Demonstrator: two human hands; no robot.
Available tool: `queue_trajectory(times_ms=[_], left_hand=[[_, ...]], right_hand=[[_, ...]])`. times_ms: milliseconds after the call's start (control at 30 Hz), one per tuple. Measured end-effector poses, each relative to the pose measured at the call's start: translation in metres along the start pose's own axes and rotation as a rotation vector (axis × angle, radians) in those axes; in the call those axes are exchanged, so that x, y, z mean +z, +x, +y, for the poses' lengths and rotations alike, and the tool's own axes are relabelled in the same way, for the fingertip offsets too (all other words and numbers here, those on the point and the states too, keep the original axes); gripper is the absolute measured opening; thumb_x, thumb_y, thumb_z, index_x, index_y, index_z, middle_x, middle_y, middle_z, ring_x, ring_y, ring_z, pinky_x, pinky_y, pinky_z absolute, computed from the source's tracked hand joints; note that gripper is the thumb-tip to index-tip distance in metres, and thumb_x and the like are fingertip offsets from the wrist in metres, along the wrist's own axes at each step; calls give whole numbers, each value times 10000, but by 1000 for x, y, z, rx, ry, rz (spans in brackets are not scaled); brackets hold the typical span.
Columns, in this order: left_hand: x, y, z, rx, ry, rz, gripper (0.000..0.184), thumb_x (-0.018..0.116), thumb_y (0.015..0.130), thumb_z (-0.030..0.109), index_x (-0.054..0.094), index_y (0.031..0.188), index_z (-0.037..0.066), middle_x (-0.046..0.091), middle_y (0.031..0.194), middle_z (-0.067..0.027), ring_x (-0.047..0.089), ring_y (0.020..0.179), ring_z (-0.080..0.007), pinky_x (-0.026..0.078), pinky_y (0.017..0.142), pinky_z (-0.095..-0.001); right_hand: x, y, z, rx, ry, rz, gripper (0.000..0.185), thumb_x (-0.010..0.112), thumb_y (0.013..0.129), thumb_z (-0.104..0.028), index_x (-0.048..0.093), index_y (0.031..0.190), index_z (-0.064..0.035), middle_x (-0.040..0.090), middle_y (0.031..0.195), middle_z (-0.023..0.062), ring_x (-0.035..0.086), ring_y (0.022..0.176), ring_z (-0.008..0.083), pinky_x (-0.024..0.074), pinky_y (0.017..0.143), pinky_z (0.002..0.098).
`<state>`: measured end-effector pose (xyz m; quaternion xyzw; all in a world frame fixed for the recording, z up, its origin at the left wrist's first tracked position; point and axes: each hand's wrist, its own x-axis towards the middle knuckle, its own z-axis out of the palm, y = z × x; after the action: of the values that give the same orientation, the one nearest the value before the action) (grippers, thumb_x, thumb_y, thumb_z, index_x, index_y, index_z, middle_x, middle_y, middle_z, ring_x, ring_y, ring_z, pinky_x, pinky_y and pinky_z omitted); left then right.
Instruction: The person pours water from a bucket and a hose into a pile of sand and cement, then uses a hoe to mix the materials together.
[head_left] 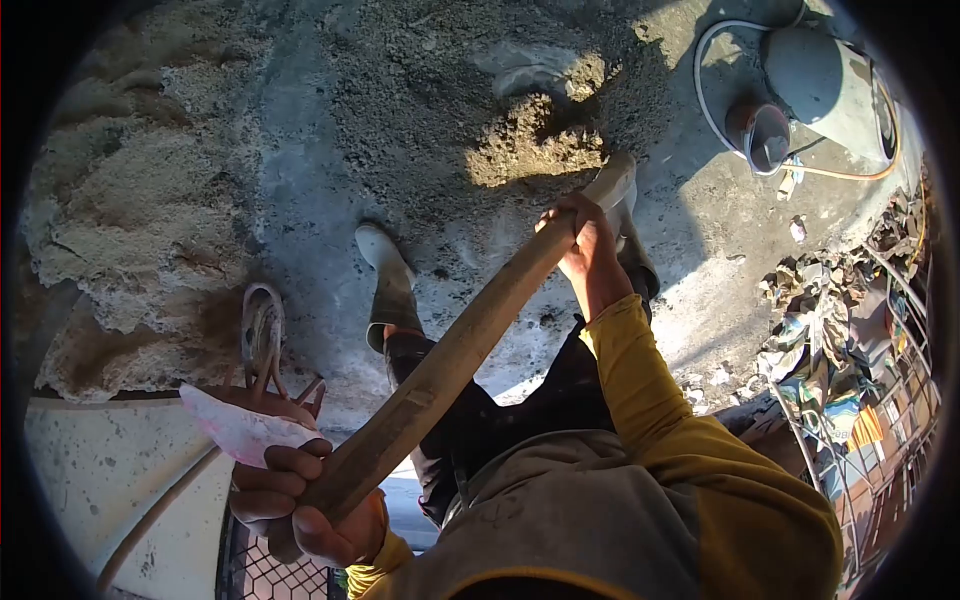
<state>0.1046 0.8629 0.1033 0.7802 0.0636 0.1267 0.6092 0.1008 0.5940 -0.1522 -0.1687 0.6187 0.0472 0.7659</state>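
Note:
A long, thick wooden handle [440, 375] runs diagonally across in front of my body. My right hand [585, 245], below a yellow sleeve, is wrapped round it near its upper end. Near its lower end my left hand [300, 505] has fingers and thumb closed about the wood. What tool the handle belongs to cannot be made out. Just above my left fingers is a pale pinkish, pointed flat piece [245, 425]; whether the hand touches it is unclear. Beyond the upper end lies a heap of wet grey-brown mix [535, 145], partly sunlit.
A large sandy heap [140, 230] rises at left, above a pale spattered panel [120, 480]. At upper right stand a grey drum [815, 85], a bucket [765, 138] and a hose [705, 80]. Rubbish [830, 350] fills the right side by a wire rack [850, 520]. My boots [385, 270] flank the handle.

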Motion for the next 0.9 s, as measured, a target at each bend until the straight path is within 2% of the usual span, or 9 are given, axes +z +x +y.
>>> queue_trajectory(times_ms=[133,167,267,400,500,600,667,867,900], left_hand=[[-69,-38,-38,-427,353,130,458,407,929,467,468,984,17,437,903,-66,530,899,-173,501,709,-290],[-83,-54,-60,-594,194,337,498,400,936,495,495,1033,16,502,977,-80,526,928,-173,492,731,-305],[-122,-85,-142,-1111,88,427,480,492,910,469,489,1173,67,587,1074,-81,552,902,-160,474,714,-288],[-180,-157,-326,-1499,-115,729,256,642,834,390,575,822,143,595,775,-7,552,645,-142,439,515,-271],[-166,-164,-351,-1424,-79,765,260,636,842,383,578,831,130,587,708,-16,554,592,-149,431,487,-273],[-136,-144,-338,-1340,46,757,270,628,850,361,622,834,91,610,698,-28,565,560,-161,448,494,-300],[-110,-147,-300,-1122,754,27,301,643,838,345,665,828,45,646,735,-41,579,561,-162,477,538,-332],[82,-93,-117,-529,488,-1234,372,756,672,254,643,962,51,657,891,-108,653,789,-264,504,649,-360],[99,-87,-122,-532,486,-1249,372,756,672,254,643,962,51,657,891,-108,653,789,-264,504,649,-360]], right_hand=[[33,-27,16,-194,-180,61,62,565,752,-32,508,745,-11,540,598,116,549,517,239,486,529,368],[35,-28,26,-239,-212,45,75,588,752,-45,519,727,-30,529,620,93,547,561,227,481,564,359],[20,2,68,-357,-232,-15,153,626,713,-8,502,802,0,551,624,105,555,530,210,487,543,332],[9,37,101,-374,-106,-12,523,676,610,78,383,1031,-21,550,736,72,582,629,190,494,616,341],[0,22,92,-415,-180,120,324,657,652,76,472,903,-9,561,726,84,595,658,219,498,621,338],[-10,-1,44,-400,-163,-10,200,628,683,53,494,811,-22,569,728,95,593,666,226,497,644,356],[-27,-12,-1,-346,-116,2,115,570,710,25,493,761,-43,549,711,86,572,652,224,480,646,374],[-97,11,-162,-419,103,-86,87,505,709,-52,475,790,-65,470,656,64,494,612,196,457,615,344],[-110,24,-176,-421,109,-71,87,505,709,-52,475,790,-65,470,656,64,494,612,196,457,615,344]])
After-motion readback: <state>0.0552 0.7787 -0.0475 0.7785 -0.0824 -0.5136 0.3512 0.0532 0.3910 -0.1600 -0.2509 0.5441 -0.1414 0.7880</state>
